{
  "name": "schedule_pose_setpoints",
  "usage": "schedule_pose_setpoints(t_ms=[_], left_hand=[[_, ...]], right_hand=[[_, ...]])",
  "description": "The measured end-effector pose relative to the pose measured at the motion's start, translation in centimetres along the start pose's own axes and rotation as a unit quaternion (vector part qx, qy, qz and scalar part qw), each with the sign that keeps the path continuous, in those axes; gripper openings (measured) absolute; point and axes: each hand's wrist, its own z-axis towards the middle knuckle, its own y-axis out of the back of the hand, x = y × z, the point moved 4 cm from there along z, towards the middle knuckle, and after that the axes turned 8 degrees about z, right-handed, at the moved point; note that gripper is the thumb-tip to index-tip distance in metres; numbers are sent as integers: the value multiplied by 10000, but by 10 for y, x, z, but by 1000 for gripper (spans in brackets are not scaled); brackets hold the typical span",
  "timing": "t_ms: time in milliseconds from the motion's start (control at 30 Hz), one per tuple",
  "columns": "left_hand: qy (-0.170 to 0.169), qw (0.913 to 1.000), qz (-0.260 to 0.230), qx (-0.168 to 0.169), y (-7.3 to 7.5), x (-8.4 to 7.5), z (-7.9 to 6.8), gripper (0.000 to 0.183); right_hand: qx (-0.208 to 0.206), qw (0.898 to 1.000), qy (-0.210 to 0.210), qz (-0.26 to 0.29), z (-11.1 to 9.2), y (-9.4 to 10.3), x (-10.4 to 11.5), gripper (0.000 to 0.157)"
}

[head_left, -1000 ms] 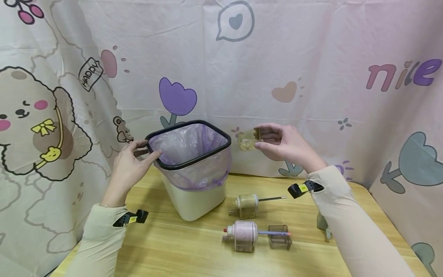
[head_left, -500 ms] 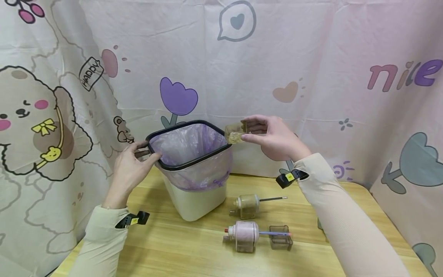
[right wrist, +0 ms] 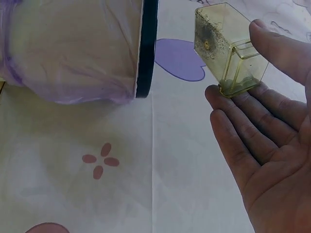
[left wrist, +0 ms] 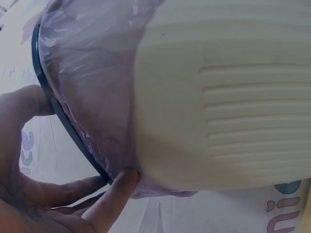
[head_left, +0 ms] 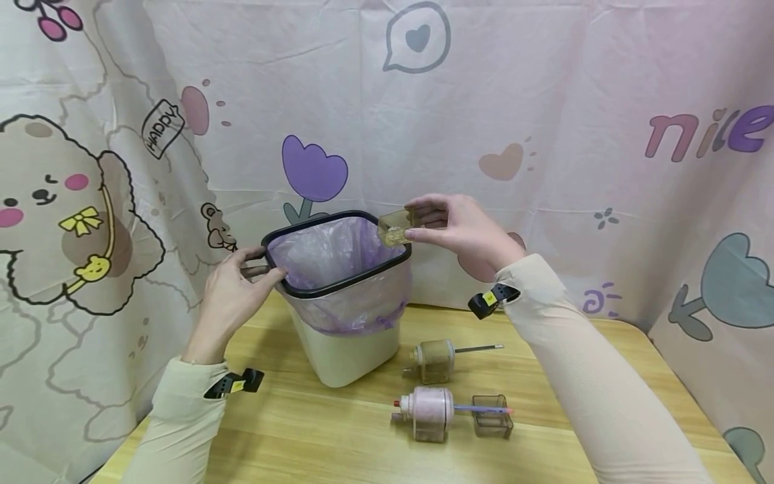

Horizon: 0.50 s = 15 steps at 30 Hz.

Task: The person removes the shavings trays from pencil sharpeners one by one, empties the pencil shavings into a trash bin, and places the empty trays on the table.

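My right hand [head_left: 462,228] pinches a clear yellowish plastic shavings box [head_left: 396,228] between thumb and fingertips, above the right rim of the trash can. Pale and dark shavings [right wrist: 208,36] lie inside the box in the right wrist view. The cream trash can [head_left: 347,356] stands upright, with a black rim [head_left: 338,289] and a purple translucent bag [head_left: 363,306] folded over its outside. At the can's left corner my left hand [head_left: 236,289] grips the rim, thumb and fingers on either side, as the left wrist view [left wrist: 73,194] also shows.
On the wooden table [head_left: 290,437] lie a yellowish pencil sharpener [head_left: 437,359] with a dark pencil in it and a pink pencil sharpener [head_left: 431,410] with a purple pencil. An open clear tray [head_left: 492,420] sits beside the pink one. A printed cloth [head_left: 544,81] hangs behind.
My right hand has carried the shavings box leftward and slightly up, from beside the trash can to above its right rim. My left hand keeps its grip on the rim.
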Motion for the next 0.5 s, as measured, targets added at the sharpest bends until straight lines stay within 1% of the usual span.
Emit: schedule_pose_setpoints(t_ms=[100,233,367,500], left_hand=[[42,10000,-4,47,-1,1,-1,73],[83,9999,-62,79,-2,2,-1,75],[75,9999,-133,74,-3,3,-2,75],[82,9997,-213,72,-3,4,-2,76]], right_hand=[[120,9999,30,33,7,-7,2,50],[277,9996,52,-60,17,-17,6,53],[373,9987,73,-340,24,-25,9,56],[450,9965,213,-669,31,-32,13,58]])
